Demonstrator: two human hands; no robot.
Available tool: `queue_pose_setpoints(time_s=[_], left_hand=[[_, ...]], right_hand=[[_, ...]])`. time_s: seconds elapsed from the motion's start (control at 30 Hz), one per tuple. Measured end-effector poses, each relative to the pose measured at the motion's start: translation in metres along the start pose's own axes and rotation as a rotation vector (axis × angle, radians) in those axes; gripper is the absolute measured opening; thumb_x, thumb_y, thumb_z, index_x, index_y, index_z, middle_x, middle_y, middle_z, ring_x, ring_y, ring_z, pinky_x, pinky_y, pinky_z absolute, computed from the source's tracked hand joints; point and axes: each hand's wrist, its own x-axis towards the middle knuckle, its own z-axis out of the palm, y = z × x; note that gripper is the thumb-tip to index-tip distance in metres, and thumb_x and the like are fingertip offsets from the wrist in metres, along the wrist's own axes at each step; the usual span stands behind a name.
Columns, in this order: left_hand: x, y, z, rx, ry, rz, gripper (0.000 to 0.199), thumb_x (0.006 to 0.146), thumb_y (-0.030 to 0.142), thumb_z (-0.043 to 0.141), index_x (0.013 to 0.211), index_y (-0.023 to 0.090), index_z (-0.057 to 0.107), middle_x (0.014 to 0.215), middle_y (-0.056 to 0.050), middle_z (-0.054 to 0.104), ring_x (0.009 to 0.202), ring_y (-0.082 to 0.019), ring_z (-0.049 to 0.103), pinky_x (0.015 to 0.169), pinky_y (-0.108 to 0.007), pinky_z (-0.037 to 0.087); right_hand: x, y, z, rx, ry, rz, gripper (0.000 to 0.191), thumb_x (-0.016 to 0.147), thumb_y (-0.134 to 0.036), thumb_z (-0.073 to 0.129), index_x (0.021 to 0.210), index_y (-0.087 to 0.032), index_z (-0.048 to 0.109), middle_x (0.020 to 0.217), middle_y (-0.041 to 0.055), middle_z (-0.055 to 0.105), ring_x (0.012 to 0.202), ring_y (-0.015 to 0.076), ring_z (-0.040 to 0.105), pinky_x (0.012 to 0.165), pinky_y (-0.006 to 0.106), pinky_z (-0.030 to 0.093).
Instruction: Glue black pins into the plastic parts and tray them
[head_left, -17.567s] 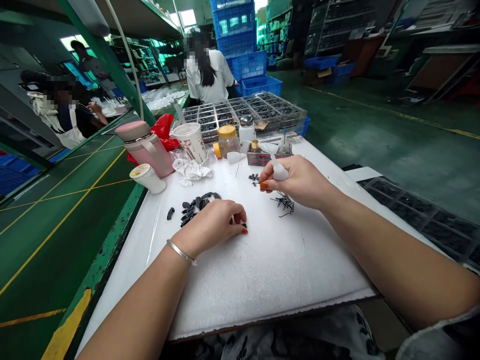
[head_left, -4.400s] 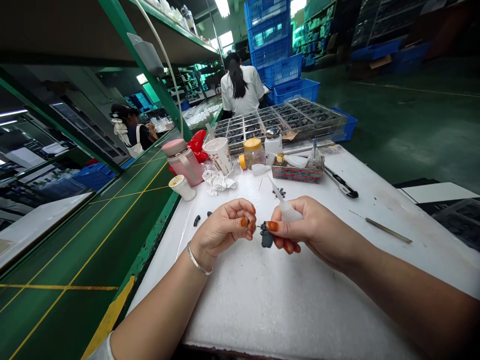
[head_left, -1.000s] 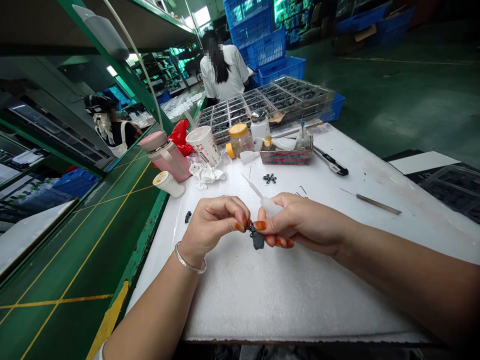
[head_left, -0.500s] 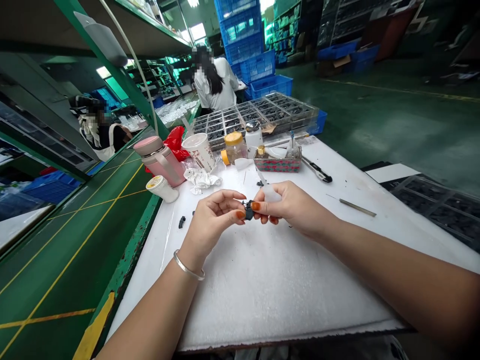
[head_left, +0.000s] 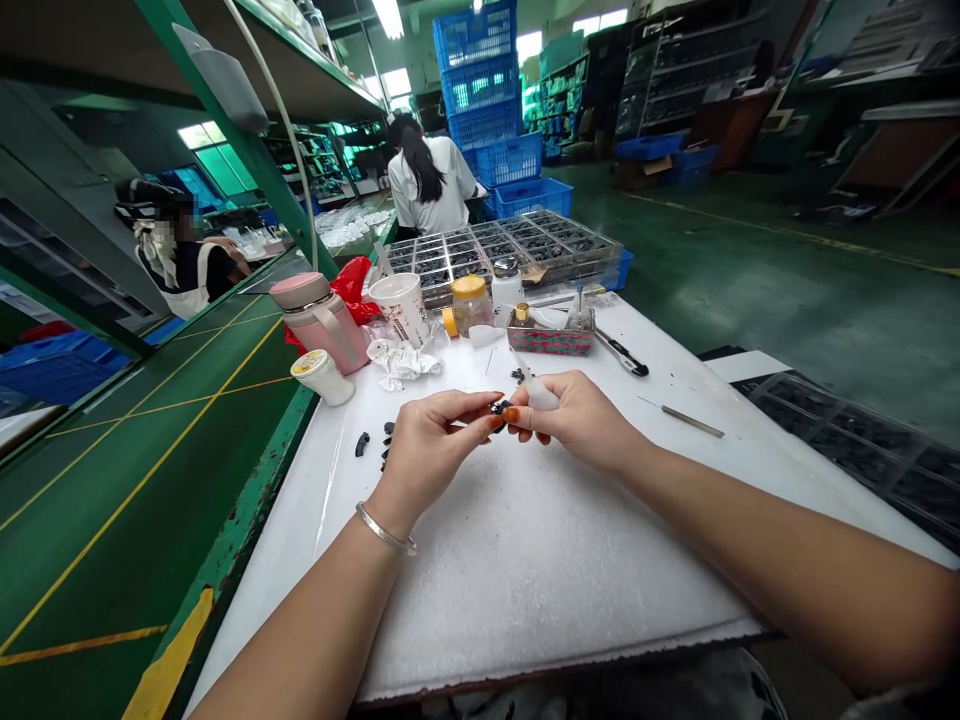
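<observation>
My left hand (head_left: 439, 435) is closed, thumb and fingertips pinching a small black plastic part (head_left: 500, 408) above the white work surface (head_left: 525, 560). My right hand (head_left: 581, 415) meets it from the other side, thumb and finger also on the part. Tucked in that same hand is a small translucent white squeeze bottle (head_left: 541, 396), its narrow tip pointing up and away. Fingers cover much of the part. Tiny black pieces (head_left: 518, 376) lie just beyond the hands. Several curved black parts (head_left: 362, 444) rest left of my left wrist.
Along the back stand a pink thermos (head_left: 319, 320), paper cup (head_left: 401, 308), yellow-lidded jar (head_left: 471, 305) and patterned box (head_left: 551, 340). A utility knife (head_left: 622, 352) and thin metal tool (head_left: 691, 421) lie right. Beyond is a compartment tray (head_left: 495, 250); two people sit farther off.
The black part has been turned between my fingers and now shows a shinier, narrower side. My left fingers have closed in more. The camera view has shifted slightly.
</observation>
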Motion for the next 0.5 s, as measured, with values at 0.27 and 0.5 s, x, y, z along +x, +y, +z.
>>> queue_pose_setpoints(time_s=[0.27, 0.5], left_hand=[[0.0018, -0.0007, -0.0006, -0.065, -0.019, -0.056, 0.043, 0.073, 0.034, 0.076, 0.111, 0.013, 0.069, 0.078, -0.006, 0.068, 0.066, -0.013, 0.061, 0.062, -0.023, 0.054], [0.0053, -0.0078, -0.0019, -0.075, -0.070, -0.073, 0.058, 0.072, 0.038, 0.077, 0.122, 0.015, 0.060, 0.081, -0.006, 0.068, 0.068, -0.014, 0.063, 0.064, -0.024, 0.054]], right_hand=[[-0.0020, -0.0036, 0.0013, -0.073, 0.059, -0.100, 0.030, 0.075, -0.039, 0.071, 0.088, -0.013, 0.065, 0.069, 0.0006, 0.062, 0.063, 0.0119, 0.059, 0.053, 0.021, 0.042], [0.0055, 0.0000, -0.0031, -0.217, 0.086, -0.175, 0.013, 0.073, -0.024, 0.069, 0.077, -0.012, 0.067, 0.066, 0.0008, 0.062, 0.061, 0.0097, 0.053, 0.054, 0.021, 0.038]])
